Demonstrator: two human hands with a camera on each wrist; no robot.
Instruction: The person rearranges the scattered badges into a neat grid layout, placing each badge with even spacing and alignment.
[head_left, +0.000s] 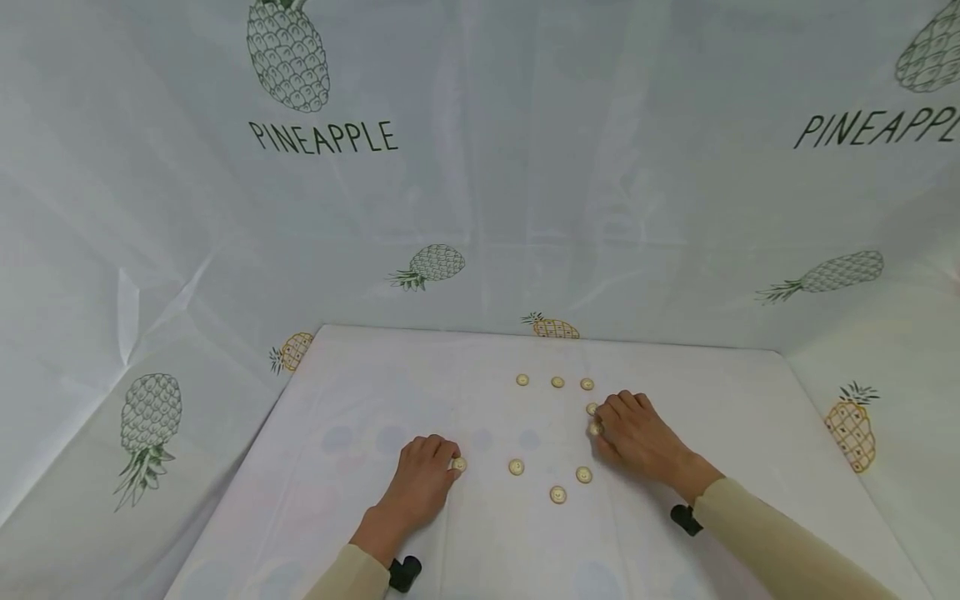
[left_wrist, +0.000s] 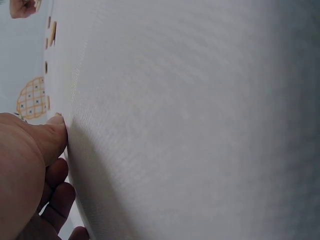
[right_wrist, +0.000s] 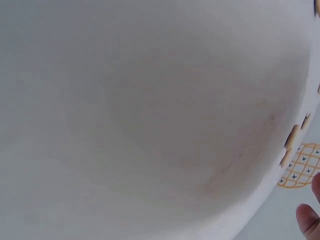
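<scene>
Thumb and index finger of my left hand [head_left: 423,482] pinch a small round wooden disc [head_left: 459,464] at the left of the table. The left wrist view shows the left thumb [left_wrist: 52,132] low against the cloth, with a sliver of the disc [left_wrist: 58,115] at its tip. My right hand [head_left: 641,439] has its fingers bent over the cloth and holds another pale disc [head_left: 596,429] at its fingertips. Just beyond that one lies a disc [head_left: 592,409], partly overlapped by the right fingers. Only two right fingertips [right_wrist: 307,219] enter the right wrist view.
Three discs lie in a row at the back, among them the middle disc [head_left: 557,382]. Between the hands are the left disc [head_left: 516,467], front disc [head_left: 558,494] and right disc [head_left: 583,475]. White cloth covers the table [head_left: 390,367]; a pineapple-print curtain [head_left: 525,192] surrounds it.
</scene>
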